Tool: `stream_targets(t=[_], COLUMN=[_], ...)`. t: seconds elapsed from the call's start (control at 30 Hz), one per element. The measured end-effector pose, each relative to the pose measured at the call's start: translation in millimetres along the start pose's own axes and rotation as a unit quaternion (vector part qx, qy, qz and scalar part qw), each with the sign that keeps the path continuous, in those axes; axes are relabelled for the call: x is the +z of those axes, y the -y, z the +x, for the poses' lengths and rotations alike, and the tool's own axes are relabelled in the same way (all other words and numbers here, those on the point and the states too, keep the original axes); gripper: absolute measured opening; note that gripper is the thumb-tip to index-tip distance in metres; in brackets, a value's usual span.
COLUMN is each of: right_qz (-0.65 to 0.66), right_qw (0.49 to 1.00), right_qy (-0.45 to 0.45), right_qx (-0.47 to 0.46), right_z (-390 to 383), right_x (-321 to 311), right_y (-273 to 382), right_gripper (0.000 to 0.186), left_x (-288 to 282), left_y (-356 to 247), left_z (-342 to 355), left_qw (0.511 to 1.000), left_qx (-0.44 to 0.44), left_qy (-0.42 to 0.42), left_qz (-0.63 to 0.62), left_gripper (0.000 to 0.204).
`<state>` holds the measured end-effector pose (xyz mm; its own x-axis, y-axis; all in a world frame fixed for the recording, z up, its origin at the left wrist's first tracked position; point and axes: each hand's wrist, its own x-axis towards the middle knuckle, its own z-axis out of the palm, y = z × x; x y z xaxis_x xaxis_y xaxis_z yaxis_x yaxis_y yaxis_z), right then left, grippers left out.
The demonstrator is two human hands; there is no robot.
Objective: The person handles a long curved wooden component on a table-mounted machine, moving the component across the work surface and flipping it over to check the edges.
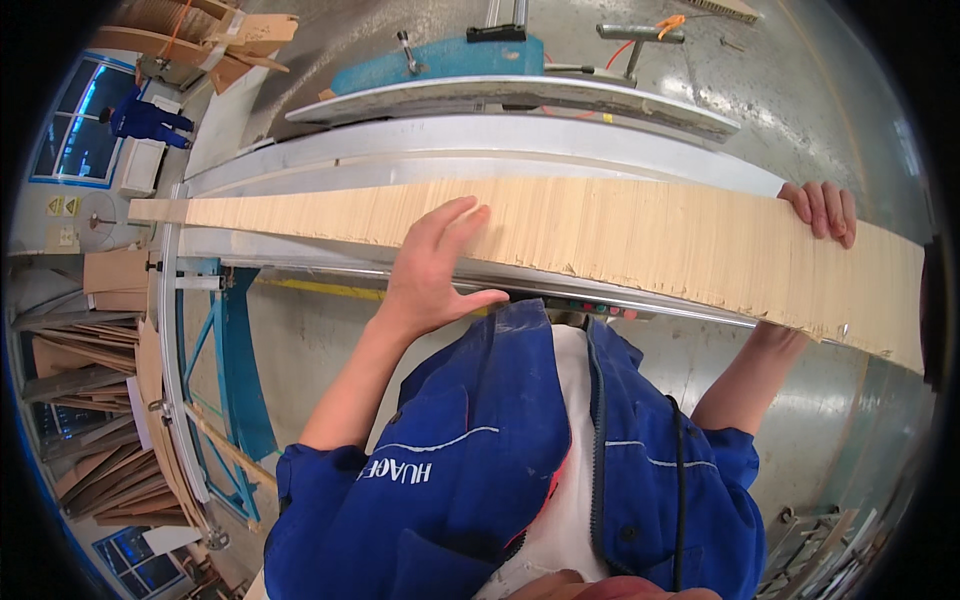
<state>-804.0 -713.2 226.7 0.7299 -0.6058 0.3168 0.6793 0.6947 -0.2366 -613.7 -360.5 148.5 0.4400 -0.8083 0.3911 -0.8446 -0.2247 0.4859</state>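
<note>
A long, pale wooden board (620,225) with fine grain lines stretches across the view in front of me, its near edge rough and splintered. Toward its right end my right hand (824,212) grips it, fingers curled over the far edge while the forearm passes underneath. My left hand (428,268) is at the near edge left of the middle, thumb and fingers apart, the fingertips over the board's face. Whether those fingertips press on the wood I cannot tell. Under and behind the board lies the light metal bed (500,135) of a machine.
Beyond the bed are a narrow grey rail (520,92), a blue machine part (450,62) and a metal T-shaped handle (640,40). At left stand a blue frame (235,350) and stacked board offcuts (120,480). A person in blue (150,120) is at the far left.
</note>
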Motion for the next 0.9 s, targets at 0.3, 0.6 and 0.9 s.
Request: stream_targets(t=[0.3, 0.6, 0.9], right_qz=[-0.07, -0.091, -0.096], right_qw=[0.996, 0.996, 0.995], right_qy=[0.05, 0.017, 0.002], right_qx=[0.014, -0.012, -0.033], right_z=[-13.4, -43.6, -56.7], right_x=[43.8, 28.8, 28.4], right_y=[2.1, 3.0, 0.1], right_gripper=[0.04, 0.046, 0.045], left_x=[-5.7, 25.5, 18.2], left_y=[-20.2, -47.7, -51.4], left_z=[17.1, 35.5, 44.4], left_qw=[0.992, 0.987, 0.979], left_qx=[0.088, 0.104, 0.13], left_qy=[0.076, 0.084, 0.075], left_qz=[-0.044, -0.089, -0.139], left_gripper=[0.082, 0.078, 0.064])
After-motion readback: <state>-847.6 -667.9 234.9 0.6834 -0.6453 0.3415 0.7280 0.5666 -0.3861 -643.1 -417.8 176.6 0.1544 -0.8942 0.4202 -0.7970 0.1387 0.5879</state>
